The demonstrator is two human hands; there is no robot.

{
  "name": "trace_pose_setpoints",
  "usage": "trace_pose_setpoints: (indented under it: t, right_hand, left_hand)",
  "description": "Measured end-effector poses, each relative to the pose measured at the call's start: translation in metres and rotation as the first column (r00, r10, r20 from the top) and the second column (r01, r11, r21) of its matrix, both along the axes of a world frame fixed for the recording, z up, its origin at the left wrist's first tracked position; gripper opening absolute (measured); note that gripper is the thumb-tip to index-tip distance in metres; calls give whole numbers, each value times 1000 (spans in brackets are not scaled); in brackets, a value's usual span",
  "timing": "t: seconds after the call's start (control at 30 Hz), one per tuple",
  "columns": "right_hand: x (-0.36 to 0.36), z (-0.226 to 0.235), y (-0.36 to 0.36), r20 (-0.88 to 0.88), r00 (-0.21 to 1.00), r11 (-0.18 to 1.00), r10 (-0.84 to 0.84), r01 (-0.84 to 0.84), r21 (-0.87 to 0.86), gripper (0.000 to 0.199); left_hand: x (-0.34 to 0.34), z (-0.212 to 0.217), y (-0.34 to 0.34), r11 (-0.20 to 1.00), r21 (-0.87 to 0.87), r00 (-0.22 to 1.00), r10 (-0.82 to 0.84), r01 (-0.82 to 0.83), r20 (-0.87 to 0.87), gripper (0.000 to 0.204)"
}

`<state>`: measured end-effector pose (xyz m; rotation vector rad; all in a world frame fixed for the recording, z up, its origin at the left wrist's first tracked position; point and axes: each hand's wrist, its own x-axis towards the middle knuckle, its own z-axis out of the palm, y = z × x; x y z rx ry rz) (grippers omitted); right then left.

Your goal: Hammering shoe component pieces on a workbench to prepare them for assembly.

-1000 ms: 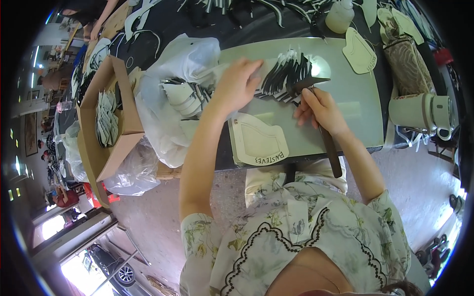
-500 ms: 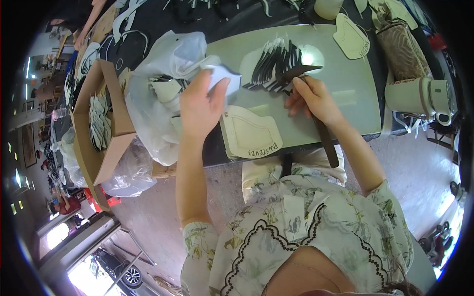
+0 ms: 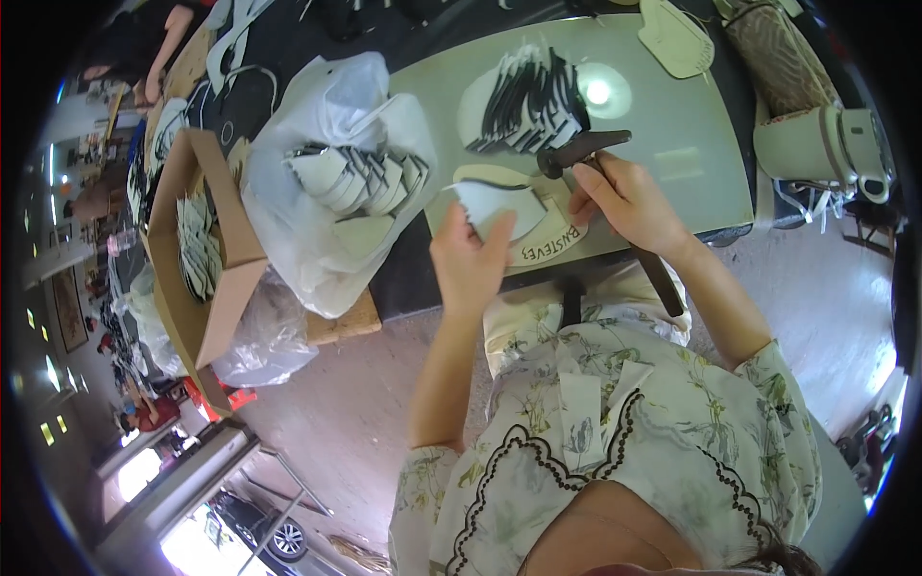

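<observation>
My left hand [image 3: 469, 264] holds a thin white cut piece [image 3: 499, 206] with a curved edge, lifted just above a cream template [image 3: 538, 226] that lies on the pale green work table [image 3: 672, 134]. My right hand [image 3: 629, 202] grips the handle of a dark hammer [image 3: 581, 152], whose head rests near the template. Behind the hammer lies a fanned stack of black-and-white cut pieces [image 3: 523, 101].
A white plastic bag [image 3: 331, 192] full of similar pieces sits left of the table. Further left stands a cardboard box [image 3: 197, 250] with more pieces. A cream shape [image 3: 677, 38] and a woven bag [image 3: 783, 48] lie at the far right, beside a white machine [image 3: 826, 144].
My left hand moved from the fanned stack toward the bag at the left, then back toward the template holding a white piece. My right hand stayed on the hammer.
</observation>
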<state>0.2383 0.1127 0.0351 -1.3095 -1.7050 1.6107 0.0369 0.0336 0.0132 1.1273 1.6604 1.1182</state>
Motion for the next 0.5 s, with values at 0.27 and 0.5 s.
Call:
trace_pose_setpoints:
  t: [0.27,0.5]
  right_hand:
    - [-3,3,3,22,997,983,-79,82,-166,35]
    - [-5,1,3,15,998,989,-69,70,-133,35]
  left_hand:
    - [14,-5,-8,999,-31,1000,16,-15,11,33]
    - [13,3,-3,997,-74,989,-3,14,147,30]
